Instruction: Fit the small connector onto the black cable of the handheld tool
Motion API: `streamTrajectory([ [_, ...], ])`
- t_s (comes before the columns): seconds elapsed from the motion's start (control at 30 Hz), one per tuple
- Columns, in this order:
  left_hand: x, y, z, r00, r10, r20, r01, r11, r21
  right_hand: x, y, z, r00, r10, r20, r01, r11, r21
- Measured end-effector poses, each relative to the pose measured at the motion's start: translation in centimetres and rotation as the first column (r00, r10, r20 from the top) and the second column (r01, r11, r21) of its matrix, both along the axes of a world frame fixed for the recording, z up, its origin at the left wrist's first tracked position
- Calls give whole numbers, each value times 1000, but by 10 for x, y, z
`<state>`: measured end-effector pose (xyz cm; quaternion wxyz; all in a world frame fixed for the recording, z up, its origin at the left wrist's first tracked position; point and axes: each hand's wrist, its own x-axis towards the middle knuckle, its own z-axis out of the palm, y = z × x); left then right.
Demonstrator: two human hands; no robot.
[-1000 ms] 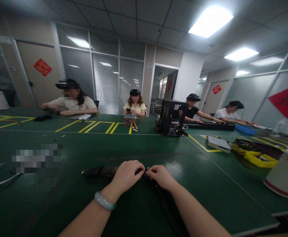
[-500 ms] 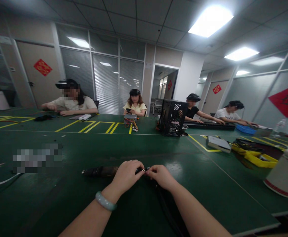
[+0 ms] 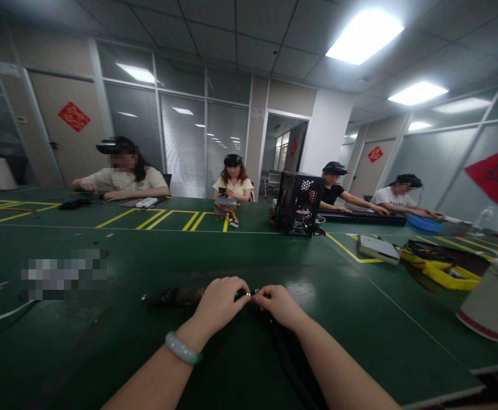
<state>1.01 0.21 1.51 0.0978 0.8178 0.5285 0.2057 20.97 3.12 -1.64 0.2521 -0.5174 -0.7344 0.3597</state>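
Fingers of my left hand (image 3: 234, 283) pinch the end of a black tool (image 3: 172, 296), its body on the desk (image 3: 223, 364) to their left. My right fingers (image 3: 267, 292), pressed together, adjoin a small shiny part (image 3: 248, 295); gripped or not, cannot tell. Dark cable (image 3: 286, 361) nearer me.

On the table (image 3: 82, 353) I see the tool (image 3: 176, 297) lying left of the cable (image 3: 289, 364). The computer case (image 3: 299, 204) stands beyond both.

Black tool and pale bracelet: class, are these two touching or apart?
Apart. The head view shows it plainly: a strip of bare green table lies between the black tool and the pale bracelet.
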Motion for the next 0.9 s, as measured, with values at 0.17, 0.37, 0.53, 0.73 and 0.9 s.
streamTrajectory([
  [0.17,1,-1,3,1000,-5,-17,5,1000,17,-1,0,0,1000,1,-3,-1,1000,19],
  [0.37,1,-3,6,1000,-19,-23,20,1000,15,-1,-1,3,1000,-8,11,8,1000,0],
  [0.53,0,-1,1,1000,6,-3,-6,999,34,-1,-2,4,1000,-12,1,12,1000,-5],
  [0.73,1,0,2,1000,2,-22,-1,999,48,-2,-1,0,1000,-11,-1,11,1000,5],
  [0.9,2,-1,8,1000,-12,-28,12,1000,16,-1,1,-2,1000,-7,-7,7,1000,-6],
])
